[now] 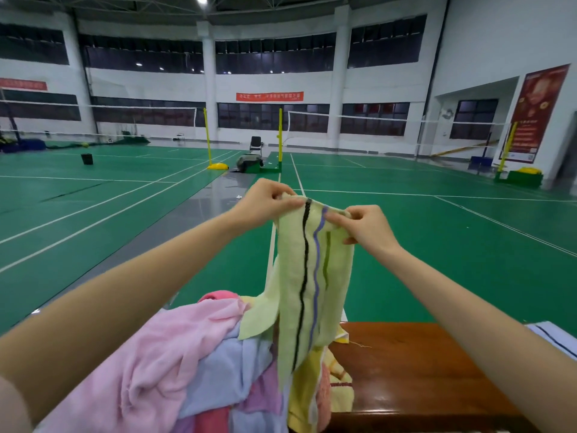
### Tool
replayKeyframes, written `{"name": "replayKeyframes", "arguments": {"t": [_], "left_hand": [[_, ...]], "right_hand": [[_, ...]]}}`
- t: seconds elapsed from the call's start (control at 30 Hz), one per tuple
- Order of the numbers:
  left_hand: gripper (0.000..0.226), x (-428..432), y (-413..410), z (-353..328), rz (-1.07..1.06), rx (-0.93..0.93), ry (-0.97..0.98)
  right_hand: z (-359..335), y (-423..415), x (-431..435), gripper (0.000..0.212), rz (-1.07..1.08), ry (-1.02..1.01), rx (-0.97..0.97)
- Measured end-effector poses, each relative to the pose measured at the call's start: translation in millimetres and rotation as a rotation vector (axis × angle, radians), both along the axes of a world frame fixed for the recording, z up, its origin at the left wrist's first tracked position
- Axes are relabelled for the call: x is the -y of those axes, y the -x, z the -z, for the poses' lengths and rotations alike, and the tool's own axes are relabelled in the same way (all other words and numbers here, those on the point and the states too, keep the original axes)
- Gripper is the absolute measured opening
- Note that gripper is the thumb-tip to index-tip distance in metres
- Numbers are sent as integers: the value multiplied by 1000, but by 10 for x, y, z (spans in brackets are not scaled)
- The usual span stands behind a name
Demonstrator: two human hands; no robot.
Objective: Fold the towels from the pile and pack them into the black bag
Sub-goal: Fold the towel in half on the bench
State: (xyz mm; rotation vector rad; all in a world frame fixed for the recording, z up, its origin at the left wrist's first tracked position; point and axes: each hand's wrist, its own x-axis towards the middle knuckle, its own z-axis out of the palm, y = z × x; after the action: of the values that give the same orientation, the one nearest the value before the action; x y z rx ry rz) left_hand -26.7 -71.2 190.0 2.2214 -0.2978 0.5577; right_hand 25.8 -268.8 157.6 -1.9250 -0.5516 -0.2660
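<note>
Our left hand (268, 201) and right hand (367, 228) pinch the striped yellow-green towel's (312, 276) top edge above the pile (187, 354); next we must find its corners.

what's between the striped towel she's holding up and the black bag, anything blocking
That can't be judged: no black bag shows in this view. Both hands, left hand and right hand, pinch the pale green striped towel by its top edge, and it hangs over the towel pile beside the wooden table.
</note>
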Motion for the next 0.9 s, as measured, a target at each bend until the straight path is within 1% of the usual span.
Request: {"name": "replayKeyframes", "arguments": {"t": [0.03,0.07,0.1,0.17,0.23,0.3,0.37,0.43,0.5,0.53,0.57,0.6,0.63,0.67,0.7,0.77,0.8,0.83,0.9], "left_hand": [[16,-17,-3,-58,7,5,-2],[13,-29,-9,-112,9,15,-13],[13,-30,-15,-162,9,25,-26],[16,-29,-41,-231,4,61,0],[14,-67,-73,-265,-15,99,103],[10,-171,-109,-276,-30,103,232],[9,-317,-110,-269,-16,64,300],[12,-456,-74,-238,22,18,306],[14,-586,10,-214,47,-7,261],[13,-664,50,-204,47,-17,208],[13,-726,95,-202,49,-35,154],[19,-781,135,-205,49,-57,79],[31,-826,157,-205,45,-77,15],[40,-862,172,-205,34,-95,-41],[38,-879,183,-219,32,-104,-52],[5,-868,201,-272,19,-82,-46],[13,-884,195,-296,1,-48,-45],[17,-907,196,-311,-22,-31,-57],[11,-924,221,-331,-36,-5,-60]], "right_hand": [[28,-25,89,42,35,177,92],[49,-50,169,41,32,281,139],[55,-54,240,35,-27,301,126],[36,-33,342,22,-243,222,-2],[26,-41,416,24,-441,138,-115],[43,-39,464,29,-530,151,-195],[71,-40,504,30,-539,250,-243],[82,-50,576,22,-494,443,-224],[87,-91,677,10,-384,736,-182],[79,-115,726,7,-331,872,-164],[63,-137,768,13,-282,974,-147],[48,-175,796,18,-243,1049,-120],[14,-192,814,18,-207,1084,-82],[-24,-212,824,14,-164,1095,-33],[-64,-214,826,6,-115,1081,31],[-142,-252,845,32,20,986,131],[-185,-270,856,41,91,920,179],[-236,-287,867,44,144,853,233],[-345,-307,875,41,199,741,263]]}}
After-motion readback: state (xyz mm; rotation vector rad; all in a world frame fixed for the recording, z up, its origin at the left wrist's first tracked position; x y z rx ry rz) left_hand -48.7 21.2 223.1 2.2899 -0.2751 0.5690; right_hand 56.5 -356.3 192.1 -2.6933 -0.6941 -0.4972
